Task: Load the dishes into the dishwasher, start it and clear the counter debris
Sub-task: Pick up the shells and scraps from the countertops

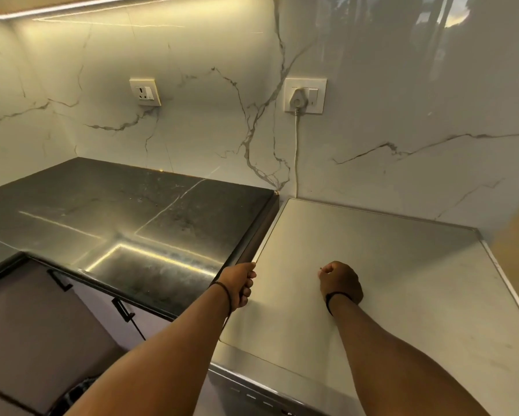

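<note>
Both hands over the dishwasher's pale top panel (372,265). Left hand (241,285) at the panel's left edge, fingers curled, seemingly cupped with nothing visible in it. Right hand (339,282) mid-panel, fingertips pinched together, maybe on a tiny crumb, too small to confirm. Debris is light, loose, easily scattered; best pinched or swept into a cupped palm. Dark countertop (102,211) to the left

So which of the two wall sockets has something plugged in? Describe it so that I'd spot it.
On the marble wall, look above the dishwasher top. That socket carries a white plug with a cord hanging down; the other socket is bare.
</note>
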`<act>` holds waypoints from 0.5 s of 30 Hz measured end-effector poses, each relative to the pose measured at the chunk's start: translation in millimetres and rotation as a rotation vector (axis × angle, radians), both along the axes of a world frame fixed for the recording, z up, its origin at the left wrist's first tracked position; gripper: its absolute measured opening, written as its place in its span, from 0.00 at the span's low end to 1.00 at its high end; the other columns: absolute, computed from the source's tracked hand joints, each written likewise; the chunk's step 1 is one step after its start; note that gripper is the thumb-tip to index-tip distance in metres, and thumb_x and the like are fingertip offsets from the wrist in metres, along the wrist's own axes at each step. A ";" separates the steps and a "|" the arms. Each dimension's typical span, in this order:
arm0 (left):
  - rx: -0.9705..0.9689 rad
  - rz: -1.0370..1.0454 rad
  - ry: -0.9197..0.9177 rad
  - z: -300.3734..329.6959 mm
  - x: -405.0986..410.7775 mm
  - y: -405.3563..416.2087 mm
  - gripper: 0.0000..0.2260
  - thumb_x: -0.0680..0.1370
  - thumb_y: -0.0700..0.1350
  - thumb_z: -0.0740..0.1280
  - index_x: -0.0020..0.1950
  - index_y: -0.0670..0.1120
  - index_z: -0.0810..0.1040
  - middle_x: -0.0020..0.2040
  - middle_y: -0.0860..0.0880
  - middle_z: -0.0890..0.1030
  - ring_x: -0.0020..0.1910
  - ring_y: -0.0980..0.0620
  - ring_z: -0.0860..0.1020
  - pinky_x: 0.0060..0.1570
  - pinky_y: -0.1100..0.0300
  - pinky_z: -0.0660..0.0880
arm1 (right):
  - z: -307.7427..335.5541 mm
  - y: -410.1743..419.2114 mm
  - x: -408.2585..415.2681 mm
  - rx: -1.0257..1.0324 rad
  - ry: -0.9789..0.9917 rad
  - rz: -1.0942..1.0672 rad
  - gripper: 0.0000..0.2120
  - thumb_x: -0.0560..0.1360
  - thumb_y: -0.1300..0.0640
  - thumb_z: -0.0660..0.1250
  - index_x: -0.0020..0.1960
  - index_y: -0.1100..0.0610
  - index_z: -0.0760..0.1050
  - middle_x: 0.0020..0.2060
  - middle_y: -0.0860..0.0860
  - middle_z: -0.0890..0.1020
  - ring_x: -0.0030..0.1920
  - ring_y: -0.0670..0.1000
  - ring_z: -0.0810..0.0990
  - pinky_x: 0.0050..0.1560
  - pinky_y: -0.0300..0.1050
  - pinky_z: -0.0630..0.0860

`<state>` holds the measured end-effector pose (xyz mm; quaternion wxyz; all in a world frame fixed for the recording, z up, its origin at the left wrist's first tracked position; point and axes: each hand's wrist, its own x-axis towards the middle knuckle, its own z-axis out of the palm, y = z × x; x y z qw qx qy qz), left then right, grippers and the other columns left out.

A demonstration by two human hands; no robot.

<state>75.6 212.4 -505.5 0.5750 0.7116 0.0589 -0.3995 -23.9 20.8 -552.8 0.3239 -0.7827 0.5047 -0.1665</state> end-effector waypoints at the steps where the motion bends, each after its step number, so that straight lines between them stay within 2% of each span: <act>1: -0.007 0.008 -0.002 -1.3 0.3 -0.3 0.13 0.80 0.50 0.62 0.37 0.47 0.70 0.28 0.51 0.66 0.23 0.55 0.61 0.24 0.66 0.58 | -0.3 -2.2 1.6 0.000 0.013 -0.002 0.05 0.76 0.53 0.68 0.47 0.53 0.81 0.46 0.51 0.83 0.45 0.54 0.81 0.41 0.41 0.71; 6: -0.012 0.053 -0.023 -2.8 2.3 6.1 0.13 0.80 0.49 0.62 0.37 0.47 0.71 0.27 0.51 0.67 0.23 0.55 0.62 0.27 0.64 0.58 | 1.0 -9.4 3.9 0.014 -0.027 -0.022 0.09 0.74 0.52 0.68 0.51 0.53 0.73 0.47 0.52 0.81 0.42 0.54 0.76 0.42 0.43 0.70; 11: 0.005 0.089 -0.042 -5.3 4.6 13.1 0.12 0.80 0.49 0.63 0.37 0.46 0.71 0.26 0.52 0.67 0.23 0.55 0.62 0.23 0.66 0.60 | 4.2 -10.0 6.1 -0.031 -0.013 0.085 0.09 0.74 0.51 0.69 0.54 0.50 0.79 0.52 0.48 0.82 0.51 0.53 0.80 0.43 0.40 0.69; 15: 0.010 0.091 -0.056 -9.4 1.2 10.6 0.13 0.80 0.50 0.63 0.37 0.47 0.72 0.26 0.52 0.67 0.24 0.55 0.62 0.24 0.65 0.60 | 2.7 -16.6 10.9 -0.109 0.006 0.056 0.05 0.75 0.51 0.68 0.46 0.51 0.81 0.46 0.50 0.83 0.44 0.53 0.79 0.40 0.40 0.69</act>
